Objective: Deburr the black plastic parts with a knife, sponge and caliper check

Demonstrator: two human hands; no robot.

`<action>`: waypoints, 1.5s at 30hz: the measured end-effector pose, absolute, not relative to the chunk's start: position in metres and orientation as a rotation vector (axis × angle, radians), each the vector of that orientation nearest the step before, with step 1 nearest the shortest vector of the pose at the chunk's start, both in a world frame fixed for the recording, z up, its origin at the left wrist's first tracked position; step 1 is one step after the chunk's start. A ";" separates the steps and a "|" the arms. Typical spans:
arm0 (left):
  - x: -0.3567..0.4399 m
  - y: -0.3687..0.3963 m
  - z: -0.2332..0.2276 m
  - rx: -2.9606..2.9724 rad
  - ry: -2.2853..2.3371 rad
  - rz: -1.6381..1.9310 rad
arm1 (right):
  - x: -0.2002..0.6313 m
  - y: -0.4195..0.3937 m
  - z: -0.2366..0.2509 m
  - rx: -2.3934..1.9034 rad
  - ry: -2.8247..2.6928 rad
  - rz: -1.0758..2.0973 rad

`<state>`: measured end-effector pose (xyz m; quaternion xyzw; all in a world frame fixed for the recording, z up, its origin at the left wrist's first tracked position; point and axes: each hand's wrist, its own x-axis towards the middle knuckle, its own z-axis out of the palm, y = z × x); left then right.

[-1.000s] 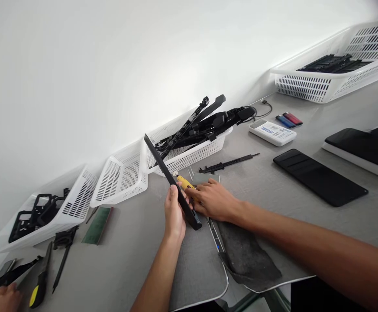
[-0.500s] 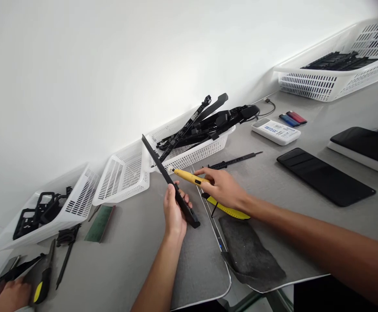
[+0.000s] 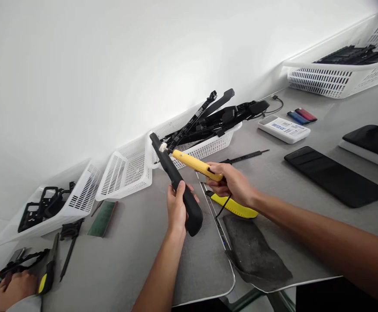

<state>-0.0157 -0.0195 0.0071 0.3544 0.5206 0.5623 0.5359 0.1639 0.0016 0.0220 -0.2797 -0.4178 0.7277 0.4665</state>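
My left hand (image 3: 176, 212) is closed around the lower part of a long black plastic trim piece (image 3: 168, 168), which is tilted above the table with its smooth, rounded face showing. My right hand (image 3: 236, 184) grips a yellow rotary polishing pen (image 3: 192, 164) with a thin black cord hanging from it. The white polishing tip (image 3: 163, 147) is at the upper part of the trim piece and seems to touch it. Below my right hand lies a yellow-handled utility knife (image 3: 234, 205), beside a dark grey cloth (image 3: 255, 251).
White baskets hold black plastic parts: one behind my hands (image 3: 205, 151), one left (image 3: 81, 203), one far right (image 3: 318, 80). A smaller white basket (image 3: 124, 190) sits between. A phone (image 3: 336, 175), white box (image 3: 283, 128) and lighters (image 3: 301, 116) lie right. A co-worker's hands (image 3: 16, 288) handle a black part.
The trim piece has been rolled so its broad outer face now shows instead of its narrow edge. The polishing tip has moved up along it. The view has shifted slightly.
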 end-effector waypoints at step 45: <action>-0.041 0.003 0.005 0.779 1.246 1.139 | 0.219 0.044 0.003 -0.971 -1.673 1.779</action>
